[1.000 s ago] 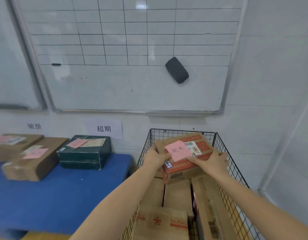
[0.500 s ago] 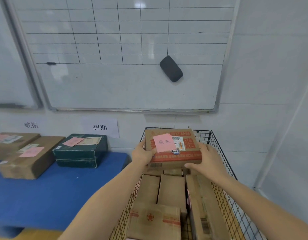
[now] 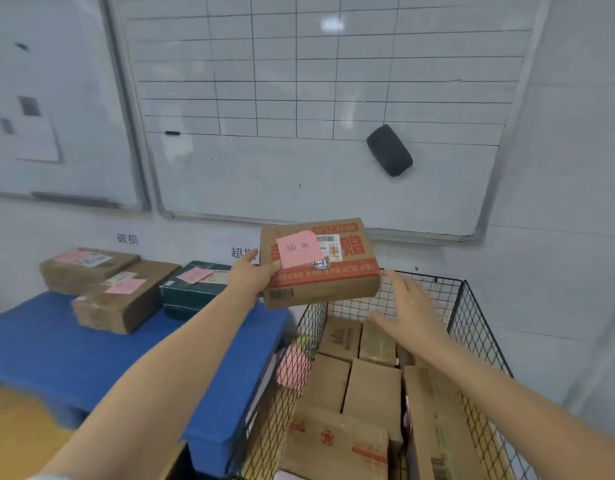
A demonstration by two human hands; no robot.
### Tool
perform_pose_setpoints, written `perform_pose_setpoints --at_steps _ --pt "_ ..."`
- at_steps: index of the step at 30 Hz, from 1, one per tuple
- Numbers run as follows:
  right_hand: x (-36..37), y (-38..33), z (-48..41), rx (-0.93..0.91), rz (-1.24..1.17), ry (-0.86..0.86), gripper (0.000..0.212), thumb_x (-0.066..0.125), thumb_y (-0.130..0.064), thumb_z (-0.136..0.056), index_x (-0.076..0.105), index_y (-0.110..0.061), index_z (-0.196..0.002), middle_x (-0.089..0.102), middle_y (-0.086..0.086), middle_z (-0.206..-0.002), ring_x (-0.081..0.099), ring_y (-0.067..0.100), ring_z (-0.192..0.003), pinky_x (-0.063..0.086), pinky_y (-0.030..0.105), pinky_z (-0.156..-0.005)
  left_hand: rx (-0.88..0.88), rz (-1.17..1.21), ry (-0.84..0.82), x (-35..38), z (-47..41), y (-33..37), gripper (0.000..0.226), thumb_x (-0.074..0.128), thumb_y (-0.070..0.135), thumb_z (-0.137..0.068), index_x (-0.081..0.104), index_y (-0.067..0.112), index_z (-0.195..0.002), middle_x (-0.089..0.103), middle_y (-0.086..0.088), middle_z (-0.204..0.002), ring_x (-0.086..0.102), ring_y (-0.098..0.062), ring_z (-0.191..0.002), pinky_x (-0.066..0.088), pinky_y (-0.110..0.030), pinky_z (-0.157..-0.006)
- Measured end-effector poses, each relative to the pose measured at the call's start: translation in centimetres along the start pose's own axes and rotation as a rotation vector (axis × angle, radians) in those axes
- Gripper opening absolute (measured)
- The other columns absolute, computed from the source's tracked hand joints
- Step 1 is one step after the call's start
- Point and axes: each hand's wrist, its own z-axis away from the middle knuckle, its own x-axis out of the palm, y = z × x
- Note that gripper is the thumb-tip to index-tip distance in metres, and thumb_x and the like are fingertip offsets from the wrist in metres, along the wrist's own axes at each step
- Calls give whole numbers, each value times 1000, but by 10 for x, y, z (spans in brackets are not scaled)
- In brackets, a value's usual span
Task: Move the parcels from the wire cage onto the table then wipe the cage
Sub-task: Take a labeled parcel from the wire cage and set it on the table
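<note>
Parcel (image 3: 333, 284) sits gripped in left hand (image 3: 252, 277), apparently by its corner; right hand (image 3: 410, 306) hangs spread open.

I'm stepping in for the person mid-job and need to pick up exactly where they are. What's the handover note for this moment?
Left hand: grips the pink-noted parcel by its left edge, lifted above the left rim of the wire cage.
Right hand: open, hovering over the cage, touching nothing.
Done: three parcels sit on the blue table.
Left: set the held parcel on the table, move the boxes in the cage across, then wipe the cage. No cloth is in view.
</note>
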Motion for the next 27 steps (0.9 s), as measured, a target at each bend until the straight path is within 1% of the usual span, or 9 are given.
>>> perform_pose_setpoints --at_steps 4,8,10,12,15,19,22,24,27 --pt "16 -50 -20 -52 -37 -34 87 64 -45 -87 15 -15 -152 26 5 -155 23 19 -143 22 35 -117 -4 47 89 -66 -15 2 59 72 21 -84 46 16 -137 63 -12 -119 63 -29 -102 54 -49 -85" --pt "45 -114 -47 -144 -71 -42 87 65 -40 -87 16 -11 -152 30 8 -153 27 22 -140 26 38 -115 -24 31 156 -140 -33 -16 60 74 21 -81 49 14 -135 63 -11 -121 63 -28 -105 52 -47 -91" --pt "66 -153 -60 -175 -61 -70 85 64 -36 -88 14 -10 -151 31 9 -152 29 24 -138 27 36 -112 -30 0 172 -181 -43 -28 57 72 20 -82 51 14 -135 63 -9 -123 62 -28 -107 50 -45 -95" --pt "91 -194 -71 -198 -84 -100 82 62 -32 -89 13 -12 -152 33 8 -150 32 24 -135 29 35 -109 -39 -47 183 -224 -54 -39 53 70 20 -83 54 17 -133 62 -8 -123 61 -28 -108 49 -43 -96" --pt "130 -259 -85 -235 -143 -124 77 61 -26 -89 16 -16 -151 38 6 -145 36 21 -132 32 34 -108 -71 -111 219 -292 -72 -54 48 69 25 -83 58 26 -129 63 -5 -121 60 -26 -108 51 -42 -94" --pt "176 -339 -99 -299 -235 -168 75 60 -18 -86 21 -19 -149 44 1 -139 40 16 -128 35 31 -107 -100 -133 282 -377 -96 -72 40 64 22 -86 60 25 -126 65 -4 -112 60 -26 -105 52 -45 -92" --pt "206 -386 -104 -334 -293 -218 76 61 -21 -84 21 -20 -149 43 -1 -139 39 17 -129 36 32 -107 -123 -189 326 -429 -111 -82 39 60 18 -87 59 23 -126 65 -7 -111 61 -29 -104 52 -45 -91" --pt "223 -410 -108 -340 -288 -252 80 61 -27 -86 15 -16 -152 36 2 -148 34 18 -135 31 32 -111 -136 -226 381 -458 -126 -90 41 59 17 -87 58 20 -128 64 -10 -115 60 -31 -105 52 -45 -91" --pt "246 -432 -123 -357 -272 -277 82 58 -34 -89 9 -17 -153 24 1 -155 24 18 -141 22 30 -114 -152 -279 456 -490 -148 -103 42 58 18 -86 58 19 -128 64 -12 -118 59 -32 -107 51 -44 -93"
